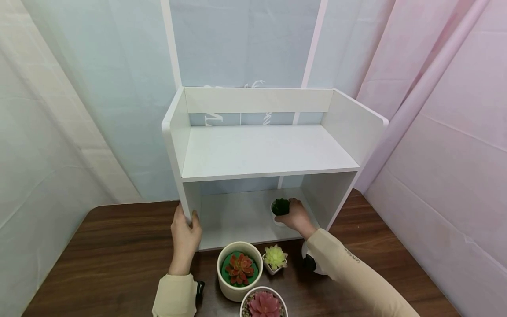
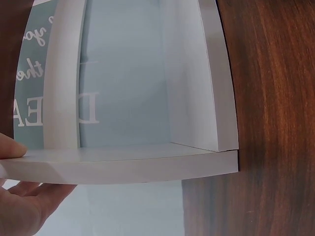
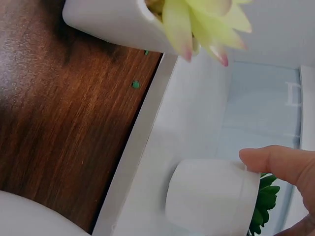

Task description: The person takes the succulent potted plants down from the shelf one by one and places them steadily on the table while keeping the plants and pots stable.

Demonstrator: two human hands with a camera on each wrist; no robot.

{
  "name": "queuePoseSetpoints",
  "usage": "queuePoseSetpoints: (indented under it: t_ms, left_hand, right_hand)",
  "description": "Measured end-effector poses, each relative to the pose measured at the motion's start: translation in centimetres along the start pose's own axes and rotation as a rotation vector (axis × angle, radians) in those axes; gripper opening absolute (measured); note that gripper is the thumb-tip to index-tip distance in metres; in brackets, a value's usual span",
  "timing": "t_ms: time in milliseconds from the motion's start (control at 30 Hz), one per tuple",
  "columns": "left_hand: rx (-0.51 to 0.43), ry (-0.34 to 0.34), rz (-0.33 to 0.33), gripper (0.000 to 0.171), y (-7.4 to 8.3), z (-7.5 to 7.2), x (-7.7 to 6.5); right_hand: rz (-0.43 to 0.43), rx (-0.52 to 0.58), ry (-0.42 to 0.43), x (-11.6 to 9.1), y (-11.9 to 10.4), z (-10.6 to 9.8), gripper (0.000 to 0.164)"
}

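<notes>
A white two-tier desk shelf (image 1: 253, 149) stands on the wooden table. My left hand (image 1: 186, 237) grips its left side panel (image 2: 123, 164), with thumb and fingers on opposite faces of the board. In the lower compartment, toward the right, my right hand (image 1: 297, 217) holds a small white pot (image 3: 211, 196) by its rim. A dark green succulent (image 1: 280, 206) grows from that pot. Whether the pot's base touches the board, I cannot tell. In the right wrist view the thumb lies on the rim, and the other fingers are mostly out of sight.
In front of the shelf are a cream pot (image 1: 231, 290) with a red-orange succulent, a yellow-green succulent (image 1: 275, 256) in a small white pot, and a pink succulent (image 1: 264, 304). A white round object (image 1: 317, 260) sits partly under the right sleeve. Fabric curtains (image 1: 245, 44) hang behind.
</notes>
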State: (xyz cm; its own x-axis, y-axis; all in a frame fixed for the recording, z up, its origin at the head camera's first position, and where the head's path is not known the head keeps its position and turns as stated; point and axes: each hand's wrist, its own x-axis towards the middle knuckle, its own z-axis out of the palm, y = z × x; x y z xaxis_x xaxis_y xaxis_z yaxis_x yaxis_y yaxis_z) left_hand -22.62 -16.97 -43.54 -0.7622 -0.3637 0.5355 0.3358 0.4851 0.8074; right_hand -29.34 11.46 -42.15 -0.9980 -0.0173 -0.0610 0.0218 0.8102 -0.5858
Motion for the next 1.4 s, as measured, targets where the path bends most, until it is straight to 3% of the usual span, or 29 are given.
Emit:
queuePoseSetpoints:
  t_ms: [300, 1033, 1400]
  left_hand:
    - [-0.001, 0.009, 0.027, 0.046, 0.0, 0.0, -0.1]
    - [0.007, 0.01, 0.019, 0.043, 0.0, -0.1, 0.0]
    - [0.012, 0.012, 0.017, 0.043, 0.1, -0.1, 0.0]
  right_hand:
    - [-0.043, 0.001, 0.022, -1.7, -0.8, -0.5, 0.084]
    - [-0.154, 0.022, 0.046, -5.1, -1.5, -1.9, 0.081]
    - [-0.157, 0.021, 0.036, -6.5, -1.5, -2.6, 0.079]
